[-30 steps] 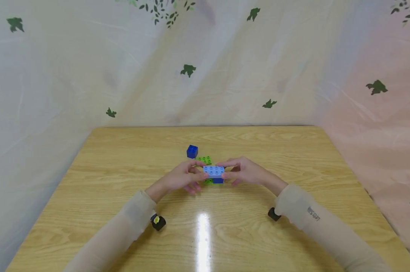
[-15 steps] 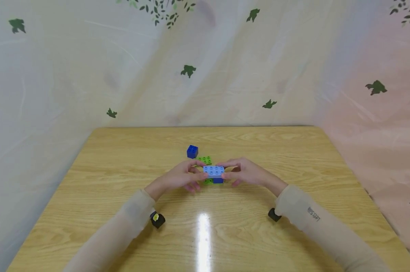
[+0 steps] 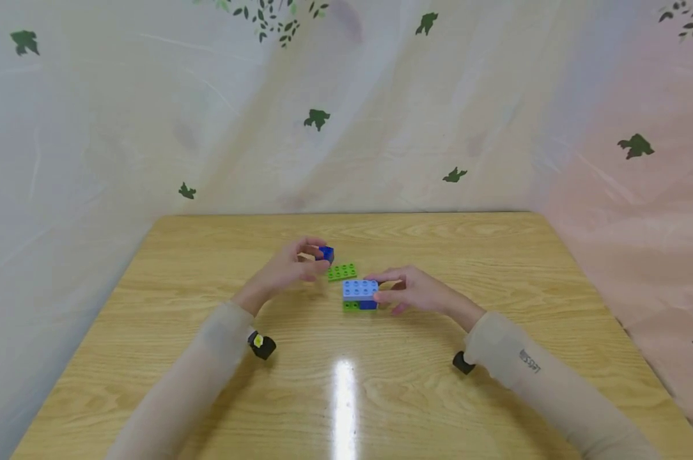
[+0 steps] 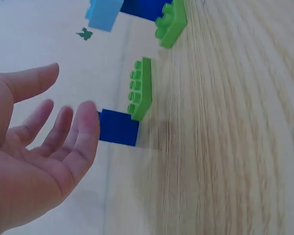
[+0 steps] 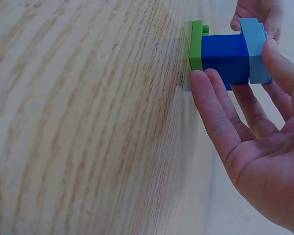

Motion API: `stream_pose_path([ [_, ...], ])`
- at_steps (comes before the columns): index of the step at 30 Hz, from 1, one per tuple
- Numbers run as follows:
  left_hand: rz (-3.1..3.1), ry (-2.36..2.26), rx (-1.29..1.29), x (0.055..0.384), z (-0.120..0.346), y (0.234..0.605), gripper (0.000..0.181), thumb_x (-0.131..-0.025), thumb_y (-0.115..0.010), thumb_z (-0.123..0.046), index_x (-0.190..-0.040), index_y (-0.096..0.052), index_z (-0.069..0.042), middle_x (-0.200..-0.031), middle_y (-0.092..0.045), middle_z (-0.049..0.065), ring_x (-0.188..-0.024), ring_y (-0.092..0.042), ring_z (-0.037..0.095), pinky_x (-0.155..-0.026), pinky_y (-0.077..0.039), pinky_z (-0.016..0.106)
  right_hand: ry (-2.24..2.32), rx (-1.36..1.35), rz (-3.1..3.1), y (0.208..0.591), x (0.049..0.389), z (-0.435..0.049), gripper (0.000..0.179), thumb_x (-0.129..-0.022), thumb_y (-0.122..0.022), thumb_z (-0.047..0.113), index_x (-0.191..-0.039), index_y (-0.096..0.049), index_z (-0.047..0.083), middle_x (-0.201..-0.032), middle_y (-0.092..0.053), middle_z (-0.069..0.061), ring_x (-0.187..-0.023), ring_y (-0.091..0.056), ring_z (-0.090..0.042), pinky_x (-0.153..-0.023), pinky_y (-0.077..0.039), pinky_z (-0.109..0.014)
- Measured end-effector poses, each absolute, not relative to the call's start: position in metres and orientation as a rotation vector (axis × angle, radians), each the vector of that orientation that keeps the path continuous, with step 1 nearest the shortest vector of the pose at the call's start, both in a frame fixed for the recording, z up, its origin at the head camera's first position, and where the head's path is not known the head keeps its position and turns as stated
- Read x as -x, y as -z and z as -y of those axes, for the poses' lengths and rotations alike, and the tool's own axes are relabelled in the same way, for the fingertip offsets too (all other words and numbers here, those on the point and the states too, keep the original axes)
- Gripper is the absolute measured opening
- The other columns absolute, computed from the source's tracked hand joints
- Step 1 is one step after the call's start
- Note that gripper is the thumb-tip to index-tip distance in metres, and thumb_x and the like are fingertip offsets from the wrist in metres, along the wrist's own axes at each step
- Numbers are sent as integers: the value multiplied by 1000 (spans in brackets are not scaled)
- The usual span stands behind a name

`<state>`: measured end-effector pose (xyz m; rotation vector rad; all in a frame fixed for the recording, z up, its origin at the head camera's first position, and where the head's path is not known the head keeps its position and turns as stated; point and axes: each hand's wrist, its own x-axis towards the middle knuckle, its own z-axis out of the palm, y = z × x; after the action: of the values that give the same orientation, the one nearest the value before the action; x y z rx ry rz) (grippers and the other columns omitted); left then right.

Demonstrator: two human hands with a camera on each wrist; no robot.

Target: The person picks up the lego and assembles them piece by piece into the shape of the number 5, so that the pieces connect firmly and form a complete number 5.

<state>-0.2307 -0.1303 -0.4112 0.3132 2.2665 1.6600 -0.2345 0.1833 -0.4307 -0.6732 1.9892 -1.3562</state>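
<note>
My right hand point(image 3: 420, 291) grips the right end of a light blue toy brick point(image 3: 360, 289) between thumb and fingers. That brick sits on a dark blue block point(image 5: 224, 56), which stands on a green plate point(image 5: 196, 46) on the table. My left hand point(image 3: 283, 271) is at a loose dark blue block point(image 3: 327, 253) behind the stack. In the left wrist view its thumb and fingers point(image 4: 85, 127) are spread, with the loose block point(image 4: 118, 127) just beyond the fingertips. Whether they touch is unclear.
A second green plate point(image 3: 342, 272) lies on the wooden table point(image 3: 179, 275) between the stack and the loose block. Black wrist cameras point(image 3: 262, 345) sit under both sleeves. A patterned cloth point(image 3: 381, 160) hangs behind the table.
My left hand has let go of the light blue brick and moved back and left to the loose dark blue block. The right hand and the stack have stayed in place.
</note>
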Motion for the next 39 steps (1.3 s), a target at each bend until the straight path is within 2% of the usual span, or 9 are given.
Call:
stream_pose_path([
  [4,-2389,-1638,-241,238,134,414,57,-95,-74,-15,-145,-47,-13,-145,-45,19,-116,-59,34,-89,-58,42,1356,666,-1990,431,234,-183,52,-98,-71,27,-146,-56,14,-138,-56,-13,-110,-67,-32,-79,-61,-47],
  [8,-2395,-1639,-204,245,136,421,66,-93,-74,-7,-151,-41,-8,-151,-39,23,-118,-58,38,-87,-59,43,1353,655,-1992,431,234,-183,51,-98,-71,27,-146,-57,16,-138,-56,-11,-110,-67,-32,-79,-61,-46],
  [15,-2393,-1610,-163,255,133,433,71,-93,-73,-6,-154,-38,-10,-154,-37,21,-105,-61,35,-81,-61,40,1356,652,-1993,433,235,-184,51,-98,-71,26,-147,-56,16,-138,-56,-12,-108,-68,-31,-79,-61,-47],
  [23,-2385,-1575,-144,260,128,437,74,-93,-73,-4,-157,-35,-12,-155,-38,17,-121,-57,36,-81,-61,37,1362,657,-1978,435,237,-185,53,-97,-72,29,-146,-56,18,-137,-55,-12,-108,-68,-30,-79,-61,-47],
  [30,-2355,-1571,-196,263,119,441,75,-94,-72,-4,-158,-33,-11,-156,-37,19,-96,-66,31,-75,-61,35,1372,628,-1989,434,235,-192,52,-98,-71,26,-146,-56,17,-137,-55,-12,-107,-68,-31,-79,-61,-47],
  [39,-2322,-1601,-124,262,120,445,74,-93,-71,-1,-157,-35,-10,-156,-35,20,-92,-68,30,-70,-62,37,1386,646,-1946,434,236,-187,54,-97,-73,28,-147,-56,15,-139,-54,-13,-109,-68,-33,-80,-61,-47],
])
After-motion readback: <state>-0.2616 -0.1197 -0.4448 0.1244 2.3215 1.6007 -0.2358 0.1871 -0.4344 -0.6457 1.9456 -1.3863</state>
